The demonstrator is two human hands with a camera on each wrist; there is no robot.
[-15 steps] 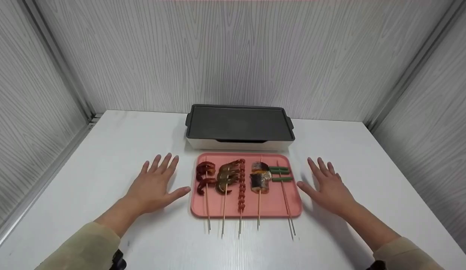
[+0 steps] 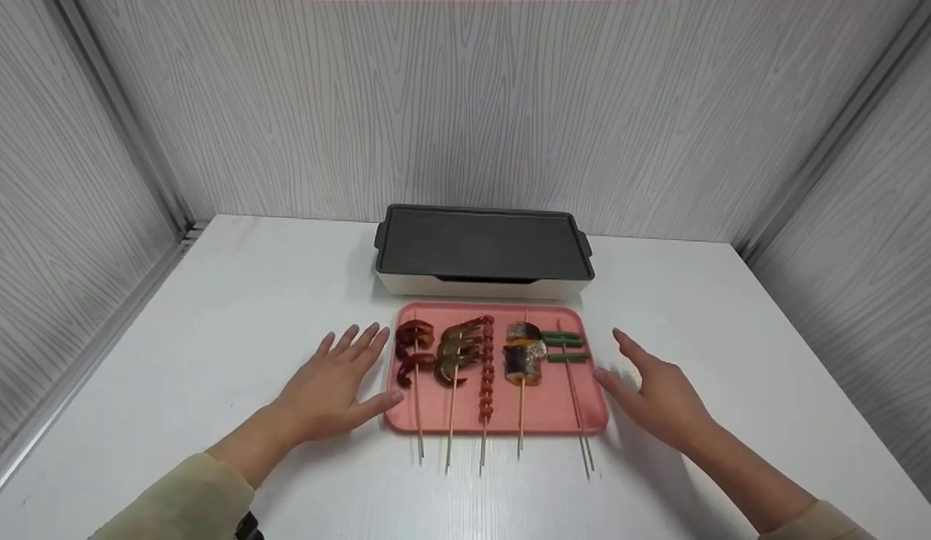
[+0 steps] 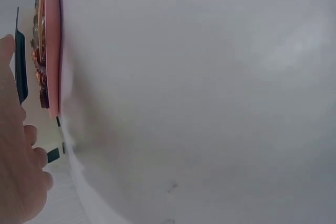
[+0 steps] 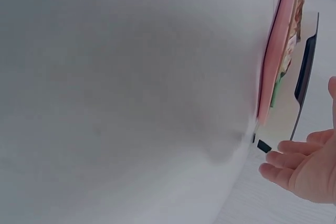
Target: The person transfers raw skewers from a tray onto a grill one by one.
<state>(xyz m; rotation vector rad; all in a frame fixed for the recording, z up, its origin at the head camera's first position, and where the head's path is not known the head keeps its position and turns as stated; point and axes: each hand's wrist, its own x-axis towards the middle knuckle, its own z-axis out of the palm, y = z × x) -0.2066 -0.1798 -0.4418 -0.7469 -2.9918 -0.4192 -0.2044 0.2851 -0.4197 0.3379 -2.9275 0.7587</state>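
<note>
Skewers (image 2: 487, 375) lie side by side on the pink tray (image 2: 548, 412), their stick ends passing its near edge. Left grip (image 2: 330, 390) and right grip (image 2: 664, 394) are spread beside it, grasping nothing; contact I cannot tell. The step seems preparation before picking; next would call for pinching one stick end. Bench (image 2: 285, 285) extends widely sideways; behind, the griddle (image 2: 484, 247) leaves little room.
</note>
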